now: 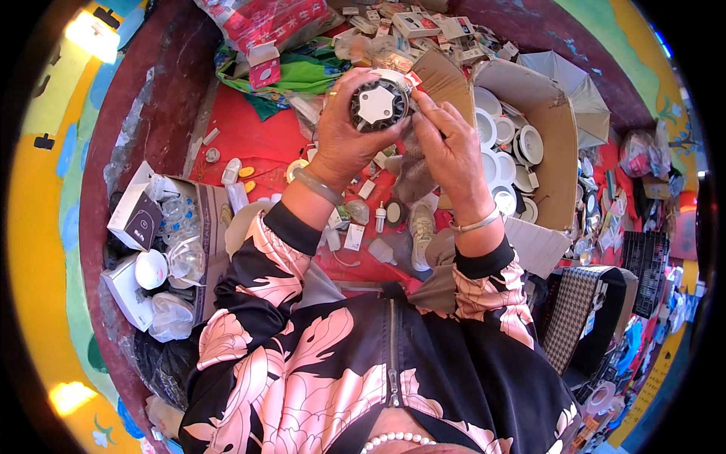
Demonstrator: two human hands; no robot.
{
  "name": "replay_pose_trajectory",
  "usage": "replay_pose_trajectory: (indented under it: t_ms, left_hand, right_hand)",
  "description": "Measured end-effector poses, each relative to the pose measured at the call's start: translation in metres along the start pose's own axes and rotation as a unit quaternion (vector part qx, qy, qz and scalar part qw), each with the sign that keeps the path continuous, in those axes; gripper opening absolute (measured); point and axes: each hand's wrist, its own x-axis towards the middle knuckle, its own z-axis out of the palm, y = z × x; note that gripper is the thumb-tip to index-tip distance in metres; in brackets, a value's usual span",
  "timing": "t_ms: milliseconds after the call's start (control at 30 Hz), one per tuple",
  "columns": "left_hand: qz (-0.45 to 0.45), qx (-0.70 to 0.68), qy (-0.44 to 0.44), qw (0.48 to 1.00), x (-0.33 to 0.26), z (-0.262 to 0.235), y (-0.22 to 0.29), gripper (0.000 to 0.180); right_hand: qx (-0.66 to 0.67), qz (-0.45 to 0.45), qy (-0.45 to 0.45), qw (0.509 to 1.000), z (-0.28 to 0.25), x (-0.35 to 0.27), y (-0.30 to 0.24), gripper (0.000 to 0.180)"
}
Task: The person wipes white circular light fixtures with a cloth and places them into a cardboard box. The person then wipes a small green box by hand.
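Left hand (pixel 340 140) grips a round lamp fitting (pixel 379 105), upper centre of frame, fingers wrapped round its dark finned rim, back face with a pale hexagonal plate turned toward the head camera. Probably raised and tilted so for a close look at the back. Right hand (pixel 450 147) closes on the fitting's right edge, fingertips pinching at the rim; a grey cloth (pixel 414 174) hangs below, pressed under the palm, likely kept ready for wiping. Bangle on each wrist, ring on left hand.

Below the hands, centre frame: red mat (pixel 261 144) strewn with small white parts, clips, a few yellow bits. A white shoe (pixel 422 234) rests on it.

Right of the hands: open cardboard box (pixel 556 159), flaps up, holding white round fittings stacked close, rims upward. A beige umbrella (pixel 586 94) lies behind it, upper right.

Left of frame: smaller carton (pixel 215 219) holding clear plastic wrappings and white domed pieces; a dark and white packet (pixel 136 216) sits on its edge.

Top of frame: green sheet (pixel 302 72), a red patterned bag (pixel 265 19), a heap of small white boxes (pixel 423 26).
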Motion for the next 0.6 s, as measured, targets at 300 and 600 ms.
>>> replay_pose_trajectory:
  t_ms: [300,600]
  left_hand:
    - [0.034,0.082,-0.01,0.996,-0.001,-0.001,0.003,0.063]
    - [-0.102,-0.118,0.009,0.988,0.003,-0.003,0.011,0.06]
  right_hand:
    - [0.046,0.032,-0.033,0.998,-0.009,0.007,0.006,0.026]
    - [0.199,0.155,-0.248,0.935,-0.04,0.01,0.011,0.024]
